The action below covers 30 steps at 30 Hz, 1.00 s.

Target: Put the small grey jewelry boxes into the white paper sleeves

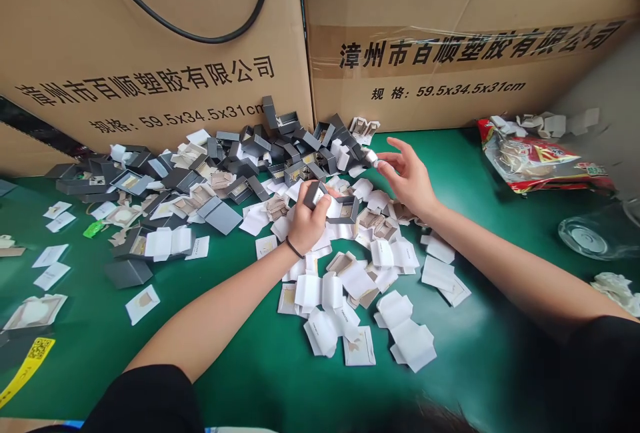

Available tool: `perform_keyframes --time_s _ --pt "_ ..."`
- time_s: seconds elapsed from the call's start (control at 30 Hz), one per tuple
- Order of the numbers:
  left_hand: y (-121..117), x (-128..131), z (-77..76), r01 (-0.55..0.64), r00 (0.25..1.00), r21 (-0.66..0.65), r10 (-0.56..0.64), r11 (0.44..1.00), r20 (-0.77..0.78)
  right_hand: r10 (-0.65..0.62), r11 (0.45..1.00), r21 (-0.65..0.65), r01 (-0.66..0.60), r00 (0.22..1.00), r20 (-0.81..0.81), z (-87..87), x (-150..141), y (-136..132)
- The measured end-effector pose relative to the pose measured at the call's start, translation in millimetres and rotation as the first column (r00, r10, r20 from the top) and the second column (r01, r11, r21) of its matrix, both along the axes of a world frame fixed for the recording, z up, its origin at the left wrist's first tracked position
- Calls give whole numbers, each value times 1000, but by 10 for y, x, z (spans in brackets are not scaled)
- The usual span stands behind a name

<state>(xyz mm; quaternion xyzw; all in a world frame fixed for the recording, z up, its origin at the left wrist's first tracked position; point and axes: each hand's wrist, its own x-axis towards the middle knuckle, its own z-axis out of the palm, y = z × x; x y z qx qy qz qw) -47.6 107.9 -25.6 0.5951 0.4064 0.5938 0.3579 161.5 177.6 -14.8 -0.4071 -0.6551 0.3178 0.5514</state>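
Observation:
My left hand [306, 221] is closed around a small grey box [314, 193], held over a heap of grey boxes [280, 146] and white folded paper inserts [345, 293] on the green table [250, 366]. A dark band sits on that wrist. My right hand [407, 176] hovers to the right with its fingers spread, and a small white piece [373, 157] is pinched at its fingertips. An open grey box [347, 209] lies between the two hands.
Two large cardboard cartons [150, 53] with printed text stand along the back, a black cable [200, 33] hanging over the left one. A red snack bag [540, 159] holding white pieces and a clear glass lid [595, 236] lie at the right. A yellow QR tag [30, 359] lies at the left.

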Motion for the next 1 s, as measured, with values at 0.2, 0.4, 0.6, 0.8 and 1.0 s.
perform_keyframes --time_s 0.2,0.4,0.6,0.8,1.0 --pt "9 20 19 25 986 246 17 969 -166 241 900 -204 -385 830 -503 179 -200 -272" --pt "-24 34 21 -19 958 268 94 963 -270 364 900 -98 -424 857 -366 -78 -360 -408" --pt "-22 31 20 -147 874 365 294 919 -388 324 945 71 -320 945 -54 -172 -341 -462" --pt "-1 23 -2 -156 897 440 313 884 -311 387 922 81 -380 916 -106 -204 -364 -469" --pt "-14 21 40 -173 883 443 338 880 -326 418 908 66 -413 903 -100 -177 -361 -539"
